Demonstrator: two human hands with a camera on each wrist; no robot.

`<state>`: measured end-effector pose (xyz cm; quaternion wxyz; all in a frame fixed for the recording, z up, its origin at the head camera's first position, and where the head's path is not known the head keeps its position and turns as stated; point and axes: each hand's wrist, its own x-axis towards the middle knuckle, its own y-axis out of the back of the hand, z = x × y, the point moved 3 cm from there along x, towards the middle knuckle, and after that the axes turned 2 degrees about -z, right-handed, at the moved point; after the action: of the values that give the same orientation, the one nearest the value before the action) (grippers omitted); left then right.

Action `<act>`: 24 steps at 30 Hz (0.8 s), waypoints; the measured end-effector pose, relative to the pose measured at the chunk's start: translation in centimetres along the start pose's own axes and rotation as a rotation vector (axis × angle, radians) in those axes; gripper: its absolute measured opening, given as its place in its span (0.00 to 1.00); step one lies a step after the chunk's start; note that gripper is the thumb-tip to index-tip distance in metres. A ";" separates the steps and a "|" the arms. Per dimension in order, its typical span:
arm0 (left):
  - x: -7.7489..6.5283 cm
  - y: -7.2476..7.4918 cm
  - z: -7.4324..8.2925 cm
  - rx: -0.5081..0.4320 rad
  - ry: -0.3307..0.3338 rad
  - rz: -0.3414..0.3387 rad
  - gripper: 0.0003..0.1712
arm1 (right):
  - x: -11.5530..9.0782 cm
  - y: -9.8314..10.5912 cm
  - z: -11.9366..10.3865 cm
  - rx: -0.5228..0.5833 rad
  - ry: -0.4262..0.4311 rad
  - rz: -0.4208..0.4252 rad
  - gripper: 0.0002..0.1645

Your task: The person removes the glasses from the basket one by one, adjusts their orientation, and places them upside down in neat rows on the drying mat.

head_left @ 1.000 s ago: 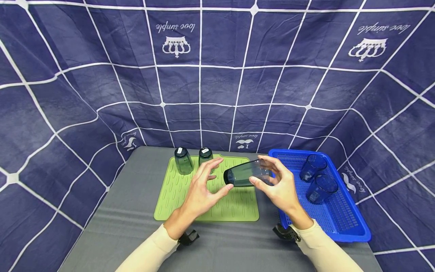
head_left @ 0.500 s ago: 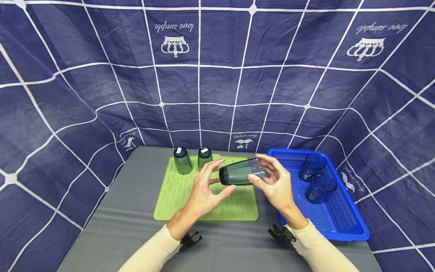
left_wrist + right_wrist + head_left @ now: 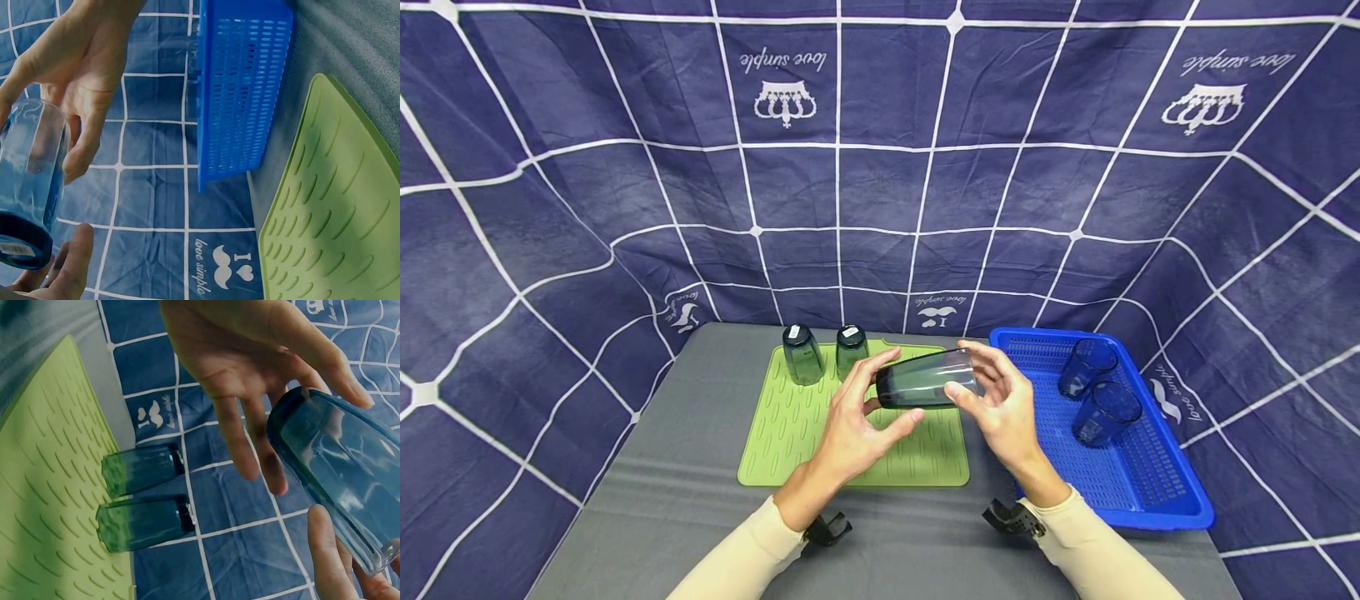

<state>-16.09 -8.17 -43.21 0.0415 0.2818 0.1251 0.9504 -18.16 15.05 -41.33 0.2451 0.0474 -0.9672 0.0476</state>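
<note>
In the head view my right hand (image 3: 1003, 404) grips a tall smoky-blue drinking glass (image 3: 925, 379) near its rim. The glass lies tilted nearly sideways in the air, dark base toward the left. Around that base my left hand (image 3: 861, 417) is spread, fingers and thumb extended close to the glass. A pale label shows on the base of the held glass (image 3: 28, 194) in the left wrist view. Two similar glasses (image 3: 803, 357) (image 3: 852, 352) stand upside down at the back of a green ridged drying mat (image 3: 782, 429), labels on their upturned bases.
A blue perforated plastic basket (image 3: 1172, 492) stands on the right of the grey tabletop (image 3: 655, 467), with two more glasses (image 3: 1086, 367) (image 3: 1103, 414) inside. Dark blue cloth (image 3: 880, 192) with white lines hangs behind and at both sides.
The held glass and my right hand have shifted left, bringing the base in between the thumb and fingers of my left hand. The glasses on the mat and in the basket stay put.
</note>
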 end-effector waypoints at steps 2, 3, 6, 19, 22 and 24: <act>0.0 -0.1 0.1 -0.010 -0.009 0.004 0.49 | -0.1 -0.1 0.1 -0.002 -0.002 0.006 0.39; 0.0 -0.1 0.1 -0.015 -0.014 0.005 0.49 | -0.1 -0.1 0.1 -0.003 -0.001 0.008 0.38; 0.0 -0.2 0.1 -0.030 -0.022 0.008 0.50 | -0.2 -0.2 0.3 0.001 0.002 0.010 0.39; -0.1 -0.5 0.2 -0.060 -0.023 0.007 0.43 | -0.6 -0.5 1.0 0.084 -0.018 -0.017 0.39; -0.1 -0.5 0.1 -0.055 -0.026 0.008 0.42 | -0.7 -0.5 1.1 0.087 -0.033 -0.012 0.38; -0.1 -0.5 0.1 -0.049 -0.025 0.008 0.42 | -0.8 -0.5 1.2 0.094 -0.048 -0.010 0.38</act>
<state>-15.94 -7.66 -43.34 0.0463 0.2931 0.1001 0.9497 -17.98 14.51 -42.67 0.2195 0.0648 -0.9692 0.0907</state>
